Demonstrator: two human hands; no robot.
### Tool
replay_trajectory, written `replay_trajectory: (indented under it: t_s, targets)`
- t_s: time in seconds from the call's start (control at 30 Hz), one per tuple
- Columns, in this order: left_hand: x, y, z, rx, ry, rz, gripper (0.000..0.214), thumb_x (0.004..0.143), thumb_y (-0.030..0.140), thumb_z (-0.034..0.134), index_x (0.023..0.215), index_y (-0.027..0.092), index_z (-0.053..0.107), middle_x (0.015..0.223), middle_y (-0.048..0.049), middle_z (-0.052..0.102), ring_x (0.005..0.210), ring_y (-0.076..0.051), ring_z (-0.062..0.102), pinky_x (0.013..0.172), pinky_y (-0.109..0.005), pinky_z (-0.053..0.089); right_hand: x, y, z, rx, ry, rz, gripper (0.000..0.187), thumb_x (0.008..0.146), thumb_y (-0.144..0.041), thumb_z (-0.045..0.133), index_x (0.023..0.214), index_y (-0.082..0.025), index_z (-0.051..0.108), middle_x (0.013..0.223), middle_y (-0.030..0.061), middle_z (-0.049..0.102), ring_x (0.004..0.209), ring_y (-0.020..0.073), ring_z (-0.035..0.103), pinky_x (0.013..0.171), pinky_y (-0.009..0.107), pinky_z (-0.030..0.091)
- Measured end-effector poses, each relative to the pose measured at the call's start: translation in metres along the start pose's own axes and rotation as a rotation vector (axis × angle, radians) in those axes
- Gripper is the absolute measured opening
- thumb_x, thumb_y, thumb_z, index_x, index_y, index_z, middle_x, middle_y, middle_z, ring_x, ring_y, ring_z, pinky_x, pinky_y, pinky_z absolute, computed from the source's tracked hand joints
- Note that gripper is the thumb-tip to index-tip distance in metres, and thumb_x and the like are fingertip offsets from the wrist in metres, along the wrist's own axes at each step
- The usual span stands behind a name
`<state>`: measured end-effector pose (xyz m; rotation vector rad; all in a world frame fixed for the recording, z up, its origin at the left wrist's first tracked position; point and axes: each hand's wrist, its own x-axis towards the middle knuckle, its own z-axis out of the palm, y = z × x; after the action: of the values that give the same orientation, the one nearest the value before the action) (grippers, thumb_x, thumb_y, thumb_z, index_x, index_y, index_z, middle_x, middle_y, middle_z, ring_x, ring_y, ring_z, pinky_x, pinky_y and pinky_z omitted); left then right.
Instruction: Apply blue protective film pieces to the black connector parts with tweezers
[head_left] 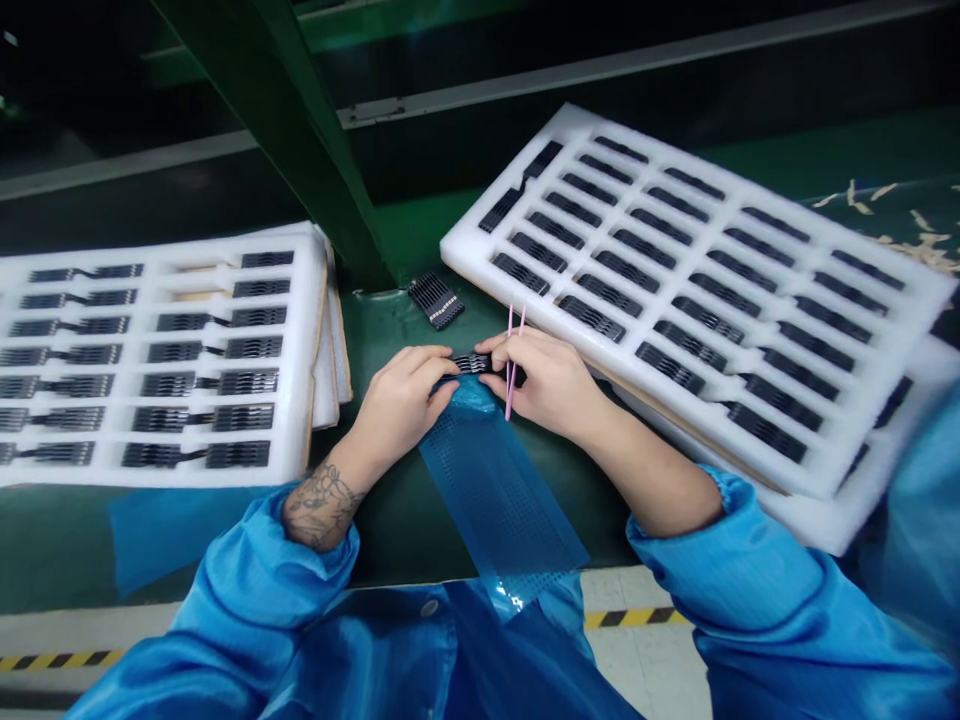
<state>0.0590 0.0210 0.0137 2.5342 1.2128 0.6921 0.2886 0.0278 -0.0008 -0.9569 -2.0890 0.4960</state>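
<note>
Between my two hands is a small black slatted part (472, 364) with shiny bands. Thumb and fingers of my left hand (401, 398) pinch its left end. My right hand (551, 380) closes on its right end while also holding pink tweezers (511, 375), which stick out between the fingers. Just below the part, a translucent blue film sheet (510, 500) with rows of small marks hangs over the table's front edge; its upper end lies beneath my fingertips. Another black slatted part (436, 300) rests on the green table beyond my hands.
At left, a white foam tray (304, 330) holds rows of black parts, a few slots bare. A larger foam tray (551, 135), stacked on another at right, carries many such parts. A green post (330, 170) rises behind. Blue film (172, 530) lies at front left; pale scraps (919, 235) lie far right.
</note>
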Motion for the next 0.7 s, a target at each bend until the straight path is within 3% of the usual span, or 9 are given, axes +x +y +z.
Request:
replay_trajectory:
  t_s: [0.33,0.53,0.7]
  targets:
    - [0.0,0.0,0.001,-0.009,0.002,-0.007,0.011,0.097,0.02,0.06,0.103,0.017,0.069,0.114,-0.009,0.071,0.107,-0.021,0.067,0.096,-0.04,0.057,0.002,-0.001,-0.001,-0.027,0.03,-0.009,0.017,0.086,-0.008,0.063,0.081,-0.023,0.057,0.088,0.0036,0.074,0.086,0.0214,0.07,0.075,0.036,0.059]
    - [0.0,0.0,0.004,-0.001,-0.027,-0.017,0.012,0.097,0.018,0.06,0.106,0.017,0.067,0.114,-0.0083,0.071,0.109,-0.021,0.065,0.097,-0.039,0.057,0.001,-0.001,0.0,-0.007,0.048,-0.002,0.016,0.087,-0.017,0.069,0.082,-0.023,0.055,0.1,0.0066,0.076,0.095,0.0228,0.073,0.08,0.039,0.06]
    - [-0.006,0.017,-0.01,0.101,0.042,-0.029,0.013,0.098,0.017,0.057,0.107,0.017,0.066,0.112,-0.0079,0.071,0.104,-0.02,0.065,0.094,-0.037,0.057,0.0,-0.01,-0.004,0.004,0.235,-0.012,0.022,0.084,-0.017,0.074,0.083,-0.025,0.053,0.103,0.0077,0.078,0.095,0.0253,0.076,0.082,0.042,0.061]
